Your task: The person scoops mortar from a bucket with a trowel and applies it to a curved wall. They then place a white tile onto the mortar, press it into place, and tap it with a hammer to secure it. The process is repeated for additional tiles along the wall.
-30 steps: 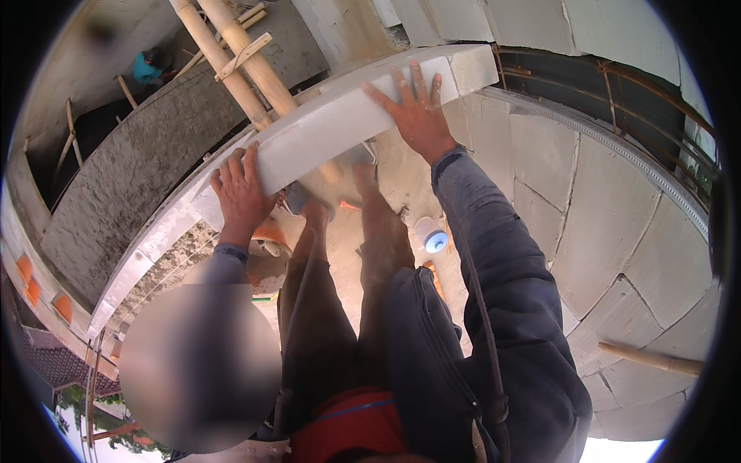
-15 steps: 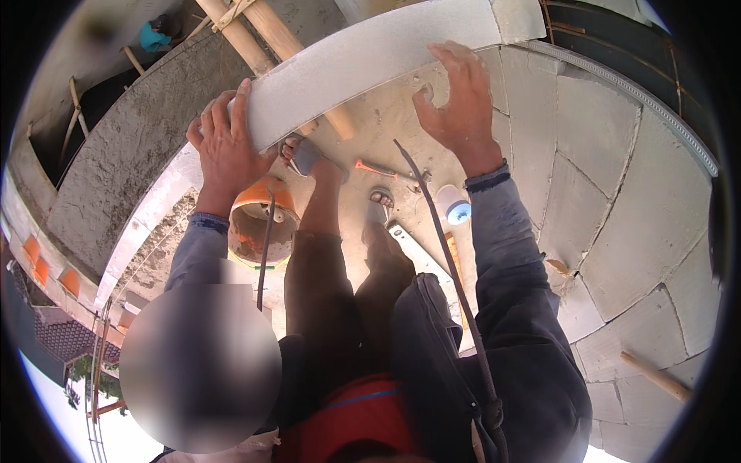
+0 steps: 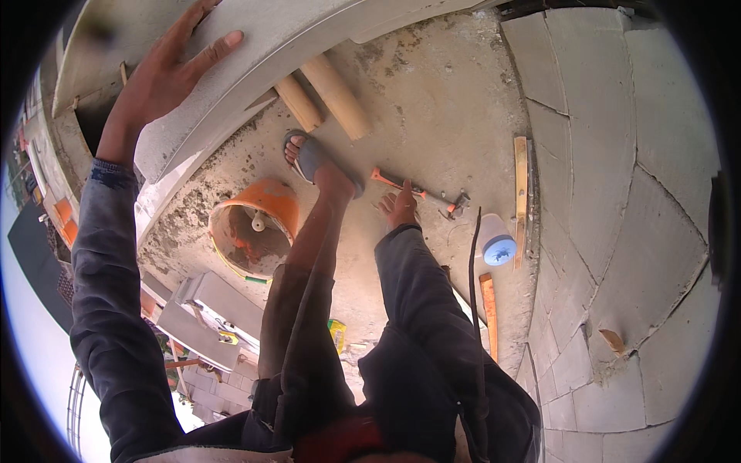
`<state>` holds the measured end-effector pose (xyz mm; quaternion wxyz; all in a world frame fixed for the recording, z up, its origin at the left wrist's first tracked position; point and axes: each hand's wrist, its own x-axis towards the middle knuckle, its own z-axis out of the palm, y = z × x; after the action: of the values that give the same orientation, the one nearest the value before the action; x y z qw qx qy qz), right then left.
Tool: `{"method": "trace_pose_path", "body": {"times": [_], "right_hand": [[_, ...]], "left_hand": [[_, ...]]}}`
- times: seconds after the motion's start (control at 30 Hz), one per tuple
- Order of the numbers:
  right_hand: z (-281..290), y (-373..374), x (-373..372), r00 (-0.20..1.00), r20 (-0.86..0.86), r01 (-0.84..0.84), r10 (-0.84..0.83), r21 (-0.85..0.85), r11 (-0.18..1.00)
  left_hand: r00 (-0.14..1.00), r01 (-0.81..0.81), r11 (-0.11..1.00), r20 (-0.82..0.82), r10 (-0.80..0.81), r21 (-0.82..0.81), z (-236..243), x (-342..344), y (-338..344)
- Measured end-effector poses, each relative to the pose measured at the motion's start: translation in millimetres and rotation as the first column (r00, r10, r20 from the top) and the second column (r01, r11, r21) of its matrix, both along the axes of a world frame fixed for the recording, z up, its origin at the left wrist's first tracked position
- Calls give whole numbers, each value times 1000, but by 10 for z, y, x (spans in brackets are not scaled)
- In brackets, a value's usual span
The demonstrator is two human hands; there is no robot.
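My left hand (image 3: 168, 76) rests with fingers spread on the long pale grey block (image 3: 270, 46) that runs across the top left. Its thumb lies along the block's upper face. Down by the floor, my right hand (image 3: 400, 207) is at the handle of a hammer (image 3: 421, 193) with an orange grip and metal head. The fingers there are apart, with one fingertip at or over the handle; whether it touches cannot be made out. The hammer lies on the concrete floor.
Left of my sandalled foot (image 3: 309, 158) an orange bucket (image 3: 274, 204) lies tipped. Wooden poles (image 3: 336, 96) stand under the block. A white tub with blue (image 3: 498, 243), a wooden strip (image 3: 488, 305) and a spirit level (image 3: 522, 185) lie near the right-hand block wall (image 3: 594, 139).
My right hand has left the block's side and come down to the hammer. My left hand stays on the block. The view has tilted and shifted.
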<state>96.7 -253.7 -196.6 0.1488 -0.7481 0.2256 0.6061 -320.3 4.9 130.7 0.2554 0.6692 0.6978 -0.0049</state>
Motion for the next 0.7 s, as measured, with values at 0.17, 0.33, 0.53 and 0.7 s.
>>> {"method": "trace_pose_path", "body": {"times": [0.17, 0.33, 0.53, 0.7], "right_hand": [[-473, 79, 213, 984, 26, 169, -174, 132, 977], [-105, 134, 60, 788, 139, 552, -600, 272, 788], [1010, 298, 127, 883, 124, 392, -453, 336, 856], [1945, 878, -208, 975, -38, 214, -219, 431, 877]], "left_hand": [[982, 13, 999, 186, -21, 41, 32, 535, 278], [992, -4, 998, 125, 12, -65, -152, 78, 204], [948, -54, 991, 306, 89, -120, -91, 160, 194], [962, -87, 979, 239, 130, -182, -76, 158, 218]]}}
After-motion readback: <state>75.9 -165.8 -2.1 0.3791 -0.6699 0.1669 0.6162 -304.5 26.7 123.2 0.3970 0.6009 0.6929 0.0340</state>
